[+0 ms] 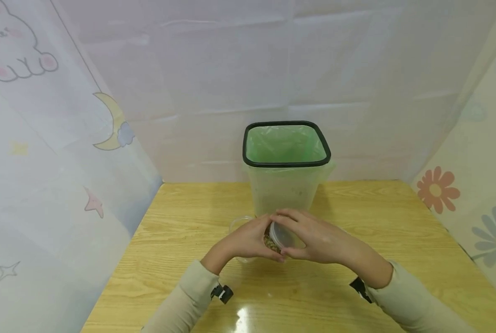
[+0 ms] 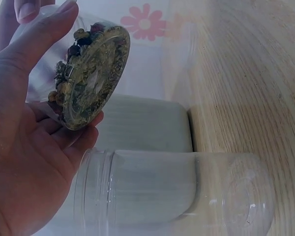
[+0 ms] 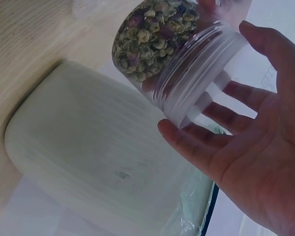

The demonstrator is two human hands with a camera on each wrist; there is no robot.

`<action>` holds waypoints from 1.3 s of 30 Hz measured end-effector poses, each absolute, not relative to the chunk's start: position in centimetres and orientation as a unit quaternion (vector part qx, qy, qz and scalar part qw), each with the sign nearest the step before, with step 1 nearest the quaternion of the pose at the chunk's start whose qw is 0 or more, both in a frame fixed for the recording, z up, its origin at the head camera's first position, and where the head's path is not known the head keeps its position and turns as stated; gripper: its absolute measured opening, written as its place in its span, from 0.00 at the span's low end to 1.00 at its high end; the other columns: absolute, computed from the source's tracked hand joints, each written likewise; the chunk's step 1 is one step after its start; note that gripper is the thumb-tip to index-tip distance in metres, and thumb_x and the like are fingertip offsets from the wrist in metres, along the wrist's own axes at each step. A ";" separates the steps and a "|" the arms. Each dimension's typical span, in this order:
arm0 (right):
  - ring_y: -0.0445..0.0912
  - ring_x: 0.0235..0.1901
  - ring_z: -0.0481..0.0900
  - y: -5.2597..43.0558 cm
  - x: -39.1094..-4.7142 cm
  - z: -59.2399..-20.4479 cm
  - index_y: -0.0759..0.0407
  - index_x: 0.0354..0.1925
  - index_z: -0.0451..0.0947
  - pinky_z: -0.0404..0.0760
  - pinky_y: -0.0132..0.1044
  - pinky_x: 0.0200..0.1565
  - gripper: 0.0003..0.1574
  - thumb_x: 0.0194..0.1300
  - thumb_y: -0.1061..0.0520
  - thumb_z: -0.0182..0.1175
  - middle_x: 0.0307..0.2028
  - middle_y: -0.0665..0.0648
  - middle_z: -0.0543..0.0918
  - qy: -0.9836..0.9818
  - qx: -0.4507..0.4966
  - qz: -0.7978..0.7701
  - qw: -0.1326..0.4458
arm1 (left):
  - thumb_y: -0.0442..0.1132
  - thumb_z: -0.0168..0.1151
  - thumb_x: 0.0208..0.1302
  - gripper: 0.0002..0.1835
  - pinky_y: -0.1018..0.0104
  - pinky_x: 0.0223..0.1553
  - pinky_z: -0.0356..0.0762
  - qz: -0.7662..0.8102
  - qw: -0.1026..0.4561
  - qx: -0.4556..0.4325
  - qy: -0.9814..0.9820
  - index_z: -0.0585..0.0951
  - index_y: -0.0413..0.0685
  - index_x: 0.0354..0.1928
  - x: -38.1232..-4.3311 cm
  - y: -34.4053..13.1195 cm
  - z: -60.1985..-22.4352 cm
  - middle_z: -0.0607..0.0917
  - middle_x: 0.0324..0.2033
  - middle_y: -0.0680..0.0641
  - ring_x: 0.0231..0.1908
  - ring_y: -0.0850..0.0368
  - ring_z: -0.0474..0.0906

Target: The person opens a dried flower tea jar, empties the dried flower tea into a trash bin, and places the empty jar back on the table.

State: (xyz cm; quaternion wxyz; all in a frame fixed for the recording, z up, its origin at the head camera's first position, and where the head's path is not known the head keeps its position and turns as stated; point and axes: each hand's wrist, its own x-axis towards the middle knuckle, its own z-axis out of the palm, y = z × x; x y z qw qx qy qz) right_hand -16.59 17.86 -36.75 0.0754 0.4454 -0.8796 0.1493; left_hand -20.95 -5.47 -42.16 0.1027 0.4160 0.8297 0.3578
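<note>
A clear jar partly filled with dried flower tea [image 3: 152,42] is held tilted above the table, between the two hands. My left hand [image 1: 248,238] grips the jar's body; in the left wrist view its fingers wrap round the side near the base [image 2: 96,81]. On the other end sits a translucent white lid [image 3: 206,73], and my right hand [image 1: 320,238] holds it by the rim with thumb and curved fingers. Behind the left hand an open-mouthed clear empty jar [image 2: 152,191] stands on the table, partly hidden in the head view.
A pale bin [image 1: 283,189] with a black rim [image 1: 287,164] and a green bag liner [image 1: 273,143] stands just beyond the hands. The wooden table [image 1: 181,240] is bounded by printed cloth walls [image 1: 206,92] at the back and both sides.
</note>
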 end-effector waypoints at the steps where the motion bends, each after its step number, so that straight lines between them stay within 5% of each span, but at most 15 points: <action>1: 0.54 0.67 0.71 17.9 -16.6 -36.7 0.57 0.73 0.66 0.79 0.49 0.61 0.48 0.62 0.45 0.72 0.68 0.60 0.71 -0.879 0.447 0.151 0.069 | 0.62 0.79 0.50 0.58 0.67 0.56 0.77 0.358 0.103 0.419 0.828 0.55 0.66 0.79 -21.0 -5.5 -42.1 0.71 0.66 0.57 0.58 0.63 0.74; 21: 0.56 0.65 0.74 16.9 -16.9 -36.6 0.57 0.74 0.66 0.78 0.54 0.60 0.51 0.65 0.30 0.63 0.68 0.60 0.72 -0.920 0.340 0.176 0.086 | 0.57 0.81 0.48 0.62 0.65 0.54 0.78 0.356 0.090 0.383 0.847 0.50 0.68 0.80 -21.1 -5.1 -42.0 0.75 0.60 0.59 0.54 0.65 0.76; 39: 0.51 0.58 0.79 16.6 -16.8 -36.8 0.57 0.71 0.69 0.82 0.47 0.55 0.46 0.63 0.37 0.69 0.63 0.56 0.75 -0.913 0.366 0.151 0.094 | 0.59 0.80 0.49 0.57 0.66 0.54 0.79 0.350 0.072 0.392 0.847 0.57 0.65 0.78 -21.0 -5.1 -41.9 0.74 0.62 0.57 0.56 0.63 0.75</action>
